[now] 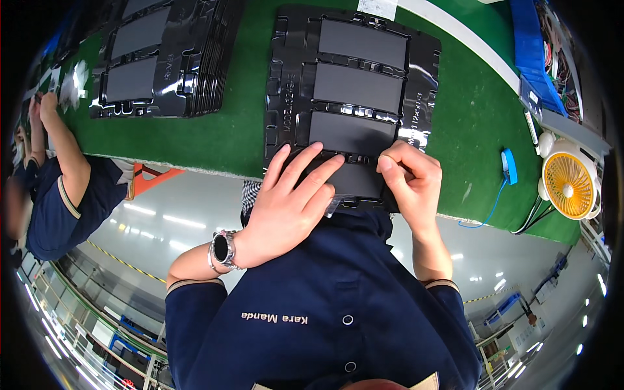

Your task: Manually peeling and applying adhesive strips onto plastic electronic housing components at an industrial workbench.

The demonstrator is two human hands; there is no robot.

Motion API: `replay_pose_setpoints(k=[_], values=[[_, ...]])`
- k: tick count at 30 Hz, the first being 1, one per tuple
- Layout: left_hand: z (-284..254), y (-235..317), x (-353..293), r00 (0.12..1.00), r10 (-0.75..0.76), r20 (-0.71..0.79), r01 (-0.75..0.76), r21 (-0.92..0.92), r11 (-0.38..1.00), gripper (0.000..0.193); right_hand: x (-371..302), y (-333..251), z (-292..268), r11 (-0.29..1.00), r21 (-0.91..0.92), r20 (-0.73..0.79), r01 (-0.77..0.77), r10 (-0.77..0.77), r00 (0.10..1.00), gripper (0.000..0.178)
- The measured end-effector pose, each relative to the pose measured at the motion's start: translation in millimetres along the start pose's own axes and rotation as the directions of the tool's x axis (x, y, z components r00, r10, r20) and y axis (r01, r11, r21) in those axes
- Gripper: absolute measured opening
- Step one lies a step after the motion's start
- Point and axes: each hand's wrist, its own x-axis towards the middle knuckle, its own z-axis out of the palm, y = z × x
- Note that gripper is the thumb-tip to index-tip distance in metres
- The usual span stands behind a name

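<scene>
A shiny black plastic tray (279,97) lies on the green bench in front of me, with several flat dark grey rectangular panels (357,88) in its slots. My left hand (292,192) rests with fingers spread over the tray's near left part. Its fingertips reach the panel (354,133) second from me and the nearest panel (357,180). My right hand (413,175) is closed in a pinch at the right end of the nearest panel. Whatever it pinches is too small or hidden to make out. A bit of clear film (333,206) shows below my left hand.
A tall stack of similar black trays (205,71) stands to the left. On the right are a yellow fan (569,185), a blue clip with a cord (509,167), a marker (531,127) and a blue bin (539,58). A co-worker (58,188) works at the far left.
</scene>
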Motion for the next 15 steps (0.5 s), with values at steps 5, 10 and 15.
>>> replay_pose_setpoints(k=[5,10,15], values=[[24,-3,5,0.986,0.031,-0.165,-0.024,0.044,0.999,0.010,-4,4,4,0.995,-0.035,-0.026,0.094,-0.095,0.995,0.007],[26,-7,10,0.953,0.057,-0.297,-0.049,0.034,0.998,0.012,-8,-1,-10,0.988,-0.036,0.078,0.152,-0.149,0.986,0.007],[25,-10,5,0.949,0.071,-0.308,-0.101,-0.084,0.991,0.013,-16,-3,-17,0.913,-0.327,0.321,0.244,-0.135,0.937,0.009]])
